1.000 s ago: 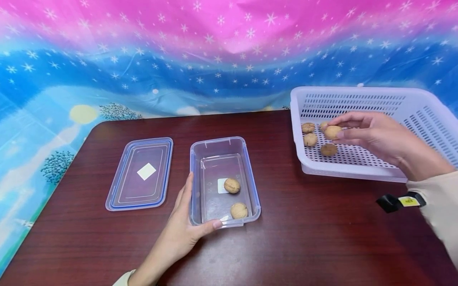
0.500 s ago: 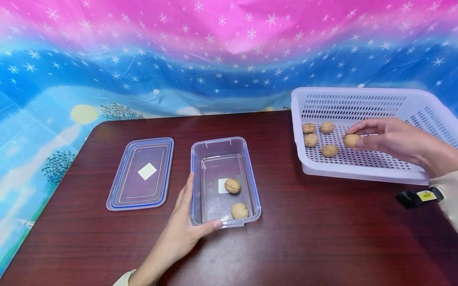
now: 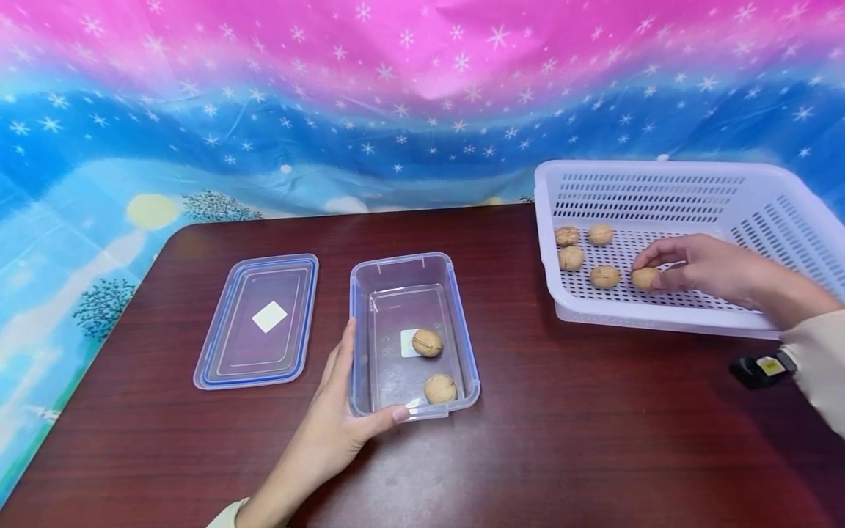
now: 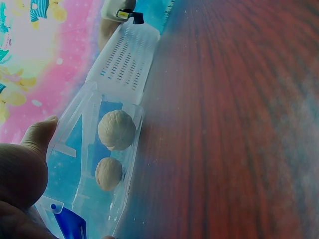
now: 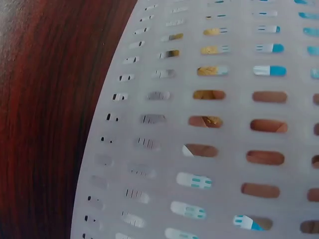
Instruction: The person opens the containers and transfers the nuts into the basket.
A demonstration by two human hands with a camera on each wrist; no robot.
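My left hand grips the near left corner of a clear plastic food container, thumb over the front rim and fingers along the left side. Two walnuts lie inside, one walnut near the middle and another walnut at the near right corner. The left wrist view also shows both, with my thumb at the container's edge. My right hand reaches into a white perforated basket and pinches a walnut low over its floor. In the right wrist view, the basket wall mostly hides that hand.
Several other walnuts lie at the basket's left end, the nearest walnut just left of the pinched one. A clear lid with a blue seal lies left of the container. A snowflake-patterned cloth hangs behind the dark wood table.
My right hand has carried the pinched walnut rightward, then down and nearer within the basket, uncovering a walnut at the back. The left hand and container stay in place.
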